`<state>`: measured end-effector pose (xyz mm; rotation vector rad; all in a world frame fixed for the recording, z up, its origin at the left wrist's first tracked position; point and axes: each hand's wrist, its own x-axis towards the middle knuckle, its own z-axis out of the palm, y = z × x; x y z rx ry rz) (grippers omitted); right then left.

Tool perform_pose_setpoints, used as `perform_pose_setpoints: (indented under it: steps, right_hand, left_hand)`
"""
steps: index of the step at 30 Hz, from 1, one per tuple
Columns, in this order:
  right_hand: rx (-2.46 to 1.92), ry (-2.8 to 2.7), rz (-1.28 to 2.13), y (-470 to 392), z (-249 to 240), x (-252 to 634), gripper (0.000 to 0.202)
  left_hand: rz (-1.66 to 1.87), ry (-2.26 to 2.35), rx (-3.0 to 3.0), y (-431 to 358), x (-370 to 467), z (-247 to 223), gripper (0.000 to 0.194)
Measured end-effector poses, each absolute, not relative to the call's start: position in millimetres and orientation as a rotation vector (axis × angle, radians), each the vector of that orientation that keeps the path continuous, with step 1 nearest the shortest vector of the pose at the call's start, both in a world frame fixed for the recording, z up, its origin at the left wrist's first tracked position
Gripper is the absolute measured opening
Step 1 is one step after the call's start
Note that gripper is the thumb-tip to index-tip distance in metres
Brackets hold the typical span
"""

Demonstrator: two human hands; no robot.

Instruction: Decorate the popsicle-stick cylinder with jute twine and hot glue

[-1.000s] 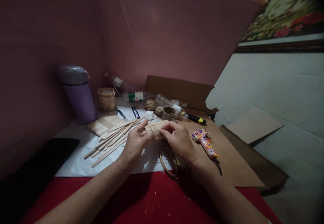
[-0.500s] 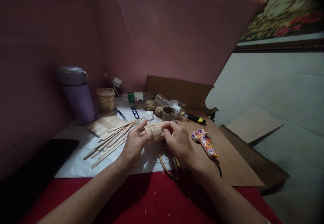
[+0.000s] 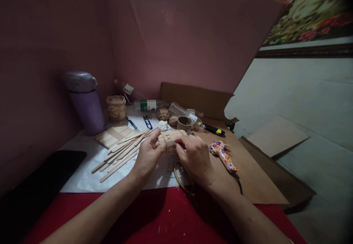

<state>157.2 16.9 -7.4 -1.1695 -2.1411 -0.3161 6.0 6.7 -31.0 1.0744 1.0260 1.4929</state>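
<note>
A small piece built of wooden craft sticks (image 3: 171,136) is held up over the middle of the table. My left hand (image 3: 149,152) grips its left end between thumb and fingers. At its right end is my right hand (image 3: 194,157), fingers bent together against the near side; whether they pinch anything there is too small to tell. Loose craft sticks (image 3: 118,157) lie fanned out on the white sheet (image 3: 79,178), left of my left hand. Partly hidden below my right hand is a gold-coloured ring (image 3: 178,178).
At the back stand a purple bottle (image 3: 87,108), a stick-built cup (image 3: 116,108) and a brown roll (image 3: 184,123), with twine balls (image 3: 163,114) and plastic bottles (image 3: 149,105). A box cutter (image 3: 214,129) and flowered glue gun (image 3: 224,156) lie right. A black object (image 3: 46,181) is left.
My right hand has turned and its fingers have shifted slightly left and down along the piece, baring more of its top right. My left hand has hardly moved.
</note>
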Motion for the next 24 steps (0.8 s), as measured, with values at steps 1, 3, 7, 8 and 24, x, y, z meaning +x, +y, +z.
perform_pose_setpoints:
  steps: [1,3,7,8,24]
  right_hand:
    - [-1.172,-2.144,-0.327,17.6,-7.4,157.7,0.008]
    - [-1.167,-2.159,-0.359,18.6,-6.9,158.4,0.008]
    - [-1.117,-2.239,-0.496,19.1,-4.3,158.7,0.008]
    - [-1.109,-2.266,-0.535,19.0,-3.7,158.5,0.008]
    - [-1.143,-2.280,-0.530,22.9,-0.3,162.2,0.008]
  left_hand:
    - [1.494,1.032,1.079,6.8,5.9,-31.1,0.086]
    - [1.500,1.036,1.095,7.1,5.7,-32.1,0.084]
    - [1.532,1.043,1.154,7.5,5.3,-33.8,0.080]
    - [1.535,1.043,1.166,7.4,5.2,-33.6,0.080]
    - [1.528,1.061,1.008,5.7,5.6,-21.8,0.087]
